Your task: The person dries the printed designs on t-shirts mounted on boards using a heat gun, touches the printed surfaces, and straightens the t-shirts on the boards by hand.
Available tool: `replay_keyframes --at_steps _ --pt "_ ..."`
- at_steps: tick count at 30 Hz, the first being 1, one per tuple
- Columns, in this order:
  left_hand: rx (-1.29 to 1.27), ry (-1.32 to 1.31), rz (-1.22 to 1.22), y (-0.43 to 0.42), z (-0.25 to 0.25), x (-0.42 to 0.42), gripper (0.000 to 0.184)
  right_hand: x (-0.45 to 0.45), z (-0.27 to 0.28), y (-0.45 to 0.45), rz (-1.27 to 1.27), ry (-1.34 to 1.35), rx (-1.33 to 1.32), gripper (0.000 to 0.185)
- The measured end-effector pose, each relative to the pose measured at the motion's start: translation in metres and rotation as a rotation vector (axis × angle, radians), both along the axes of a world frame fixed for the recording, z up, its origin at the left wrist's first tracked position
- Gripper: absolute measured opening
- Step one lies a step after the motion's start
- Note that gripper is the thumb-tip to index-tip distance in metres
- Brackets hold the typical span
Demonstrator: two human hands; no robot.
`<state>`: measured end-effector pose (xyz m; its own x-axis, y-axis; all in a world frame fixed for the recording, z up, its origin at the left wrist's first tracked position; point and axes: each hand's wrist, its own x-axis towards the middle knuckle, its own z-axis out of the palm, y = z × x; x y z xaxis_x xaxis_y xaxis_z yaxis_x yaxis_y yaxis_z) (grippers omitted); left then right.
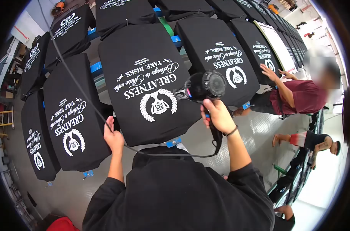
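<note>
Right, main item is a black handheld blow dryer (206,85) with a round ribbed back end, gripped in the right hand (219,117). Fingers and thumb are wrapped round its handle; dark bracelet (231,132) on that wrist. Nozzle points left, just over the crest edge on a black fabric T-shirt (148,82) stretched on a flat board, between and ahead of both hands. Small coloured patch on the dryer, any lettering too small to read.

White print on that shirt, upside down from the wearer's side: "GREATNESS", "Belongs to Those who", "TAKE RISKS.", with star shapes, tiny lines I can't make out, and a laurel wreath crest (158,106) nearest the hands.

Left hand (114,139) is well apart from the right, thumb and fingers closed round a thin dark power cord (171,155). Cord sags from the dryer handle to that hand, then runs up and away beyond it.

Same print on the black shirt left of the left hand (69,119) and the one beyond the right hand (215,50). Blue metal bracket (173,142) at the near board edge, between the hands. Further right of the right hand, a co-worker in a maroon shirt (298,96) reaches over another printed black shirt (249,42).
</note>
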<state>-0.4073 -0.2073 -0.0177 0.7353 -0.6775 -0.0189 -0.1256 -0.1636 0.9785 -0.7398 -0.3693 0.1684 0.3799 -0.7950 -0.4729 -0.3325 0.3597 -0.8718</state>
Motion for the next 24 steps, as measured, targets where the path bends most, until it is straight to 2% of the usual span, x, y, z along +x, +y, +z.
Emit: replay_keyframes --at_steps 6,11,13,14,15,19,21,24 --pt "0.073 -0.095 -0.022 -0.031 0.011 -0.004 0.073 -0.006 0.008 0.034 -0.029 -0.111 0.04 0.04" --pt "0.072 -0.077 -0.057 -0.037 0.01 0.009 0.071 0.009 -0.004 0.049 0.099 0.016 0.035 0.05" --pt "0.093 -0.1 -0.076 -0.035 0.009 0.015 0.071 0.03 -0.001 0.047 0.08 -0.197 0.151 0.056" --pt "0.096 -0.135 -0.092 -0.034 0.006 0.019 0.071 0.04 -0.004 0.044 0.108 -0.177 0.115 0.059" --pt "0.1 -0.169 -0.108 -0.032 0.005 0.023 0.072 0.051 -0.004 0.041 0.133 -0.131 0.041 0.056" --pt "0.103 -0.164 -0.111 -0.029 0.0 0.036 0.073 0.07 0.0 0.027 -0.025 -0.139 0.026 0.045" --pt "0.078 -0.165 -0.121 -0.029 -0.002 0.041 0.071 0.063 0.003 0.024 -0.075 0.064 -0.055 0.04" --pt "0.031 -0.108 -0.178 -0.036 -0.004 0.042 0.072 0.044 0.014 0.024 -0.136 0.165 -0.061 0.036"
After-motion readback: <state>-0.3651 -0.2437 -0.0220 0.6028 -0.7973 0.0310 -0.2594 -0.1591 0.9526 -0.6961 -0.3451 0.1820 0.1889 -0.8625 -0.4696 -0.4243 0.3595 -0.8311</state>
